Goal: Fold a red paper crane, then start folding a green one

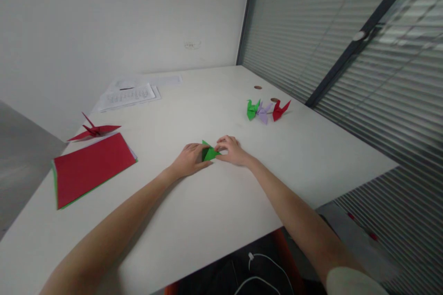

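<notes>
A small folded piece of green paper (209,153) lies between my hands on the white table, with one pointed flap standing up at its far side. My left hand (191,159) grips its left side, fingers on the far edge and thumb along the near edge. At the paper's right corner, my right hand (231,150) pinches with thumb and fingertips. Parts of the paper are covered by the fingers, so its full shape is hidden.
Left, a stack of red paper (93,166) with green sheets beneath lies near a red paper crane (95,131). Printed sheets (129,97) lie far left. Green (253,109), lilac (264,113) and red (280,110) cranes stand far right, beside the blinds (346,78).
</notes>
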A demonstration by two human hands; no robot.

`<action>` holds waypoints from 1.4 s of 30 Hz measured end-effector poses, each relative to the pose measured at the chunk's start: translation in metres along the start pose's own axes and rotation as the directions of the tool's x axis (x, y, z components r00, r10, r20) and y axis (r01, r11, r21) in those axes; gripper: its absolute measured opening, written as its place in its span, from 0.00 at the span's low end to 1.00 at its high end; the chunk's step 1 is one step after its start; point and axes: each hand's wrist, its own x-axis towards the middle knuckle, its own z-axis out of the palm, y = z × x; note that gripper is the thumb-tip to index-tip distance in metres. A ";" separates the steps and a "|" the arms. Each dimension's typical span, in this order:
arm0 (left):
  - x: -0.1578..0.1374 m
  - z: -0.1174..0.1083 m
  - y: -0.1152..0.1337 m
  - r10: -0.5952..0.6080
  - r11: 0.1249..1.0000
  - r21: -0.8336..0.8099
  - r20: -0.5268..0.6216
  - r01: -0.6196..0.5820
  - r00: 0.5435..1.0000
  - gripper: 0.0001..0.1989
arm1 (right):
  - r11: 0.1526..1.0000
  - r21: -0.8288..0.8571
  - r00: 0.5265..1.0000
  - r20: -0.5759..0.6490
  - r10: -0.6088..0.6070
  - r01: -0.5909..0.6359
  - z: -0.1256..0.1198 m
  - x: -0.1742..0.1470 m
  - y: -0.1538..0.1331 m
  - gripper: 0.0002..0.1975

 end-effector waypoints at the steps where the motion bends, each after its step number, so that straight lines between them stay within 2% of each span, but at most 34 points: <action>1: 0.000 0.000 0.000 0.014 1.000 0.009 -0.008 -0.014 1.000 0.24 | 0.998 0.044 0.999 -0.013 -0.048 0.049 0.001 0.000 0.001 0.06; 4: -0.001 0.000 -0.001 0.073 0.997 0.010 -0.044 -0.072 0.996 0.20 | 0.955 0.266 0.991 -0.043 -0.125 0.132 0.002 -0.001 0.003 0.02; 7: 0.001 -0.003 0.001 0.073 0.994 -0.076 -0.090 -0.080 0.993 0.14 | 0.874 0.471 0.991 -0.105 -0.078 0.119 0.000 0.000 0.002 0.05; 9: 0.004 -0.008 0.006 -0.004 0.984 -0.176 -0.147 -0.022 0.989 0.10 | 0.819 0.558 0.985 -0.167 -0.041 0.129 -0.003 -0.001 -0.002 0.08; 11: 0.008 -0.013 0.015 -0.152 0.949 -0.306 -0.213 0.082 0.965 0.11 | 0.752 0.642 0.978 -0.206 -0.019 0.150 -0.006 -0.001 -0.008 0.11; 14: 0.013 -0.020 0.032 -0.348 0.790 -0.578 -0.148 0.205 0.926 0.15 | 0.646 0.748 0.978 -0.210 0.019 0.148 -0.008 -0.002 -0.015 0.16; 17: 0.017 -0.023 0.045 -0.419 0.591 -0.760 -0.003 0.271 0.908 0.21 | 0.578 0.808 0.979 -0.189 0.069 0.115 -0.006 -0.001 -0.019 0.18; 19: 0.019 -0.025 0.049 -0.426 0.526 -0.798 0.051 0.293 0.903 0.22 | 0.537 0.838 0.982 -0.166 0.086 0.094 -0.004 0.000 -0.020 0.18; 21: 0.019 -0.026 0.050 -0.436 0.486 -0.826 0.055 0.287 0.898 0.22 | 0.492 0.867 0.984 -0.148 0.096 0.082 -0.003 0.001 -0.020 0.18; 23: 0.019 -0.028 0.050 -0.445 0.409 -0.872 0.066 0.268 0.893 0.22 | 0.452 0.888 0.982 -0.148 0.115 0.081 -0.002 0.001 -0.021 0.18; 25: 0.018 -0.031 0.051 -0.432 0.271 -0.924 0.134 0.270 0.892 0.21 | 0.424 0.902 0.980 -0.149 0.133 0.080 -0.002 0.000 -0.021 0.18; 28: 0.015 -0.035 0.052 -0.350 0.036 -0.951 0.276 0.308 0.895 0.21 | 0.376 0.924 0.984 -0.122 0.133 0.064 -0.001 0.000 -0.021 0.19; 31: 0.014 -0.037 0.051 -0.280 -0.082 -0.943 0.333 0.323 0.900 0.22 | 0.321 0.946 0.989 -0.096 0.115 0.054 -0.002 -0.002 -0.021 0.18; 33: 0.015 -0.038 0.049 -0.285 -0.114 -0.935 0.354 0.336 0.891 0.21 | 0.286 0.957 0.993 -0.075 0.087 0.047 -0.005 -0.003 -0.021 0.17; 36: 0.016 -0.038 0.047 -0.337 -0.132 -0.903 0.428 0.408 0.839 0.23 | 0.267 0.963 0.998 -0.042 0.047 0.028 -0.007 -0.006 -0.020 0.14; 39: 0.016 -0.037 0.047 -0.347 -0.084 -0.859 0.501 0.506 0.793 0.32 | 0.357 0.933 0.997 -0.063 0.045 0.043 -0.004 -0.007 -0.017 0.12; 42: 0.016 -0.035 0.048 -0.331 -0.003 -0.850 0.499 0.528 0.801 0.37 | 0.435 0.899 0.995 -0.082 0.048 0.053 -0.002 -0.005 -0.015 0.10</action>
